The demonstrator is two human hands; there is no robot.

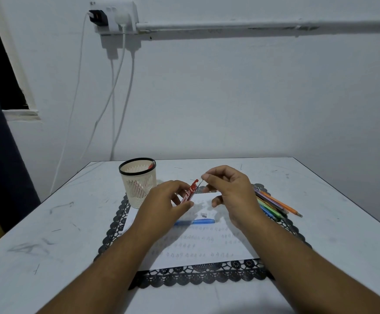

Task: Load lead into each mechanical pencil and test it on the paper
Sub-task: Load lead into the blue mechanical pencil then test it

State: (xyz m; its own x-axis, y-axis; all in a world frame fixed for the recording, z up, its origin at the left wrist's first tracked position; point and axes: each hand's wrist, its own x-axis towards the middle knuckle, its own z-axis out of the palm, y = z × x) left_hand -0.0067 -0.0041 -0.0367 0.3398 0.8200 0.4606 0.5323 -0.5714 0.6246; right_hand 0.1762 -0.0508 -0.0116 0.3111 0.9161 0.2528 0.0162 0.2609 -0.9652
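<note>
My left hand [165, 203] grips a red lead case [190, 191], tilted with its open end up and to the right. My right hand [228, 193] pinches a thin lead [200, 184] between thumb and forefinger just at the case's mouth. Below the hands a blue mechanical pencil [201, 222] lies on the white paper [198, 250], with a small grey cap [203, 215] beside it. The paper carries rows of faint pencil marks. Several coloured mechanical pencils [275, 206] lie in a bundle to the right of my right hand.
A cream mesh pen holder [139, 184] with a black rim stands at the back left of the black lace placemat [198, 277]. The grey table [48, 234] meets a white wall. Cables hang from a wall socket [114, 17].
</note>
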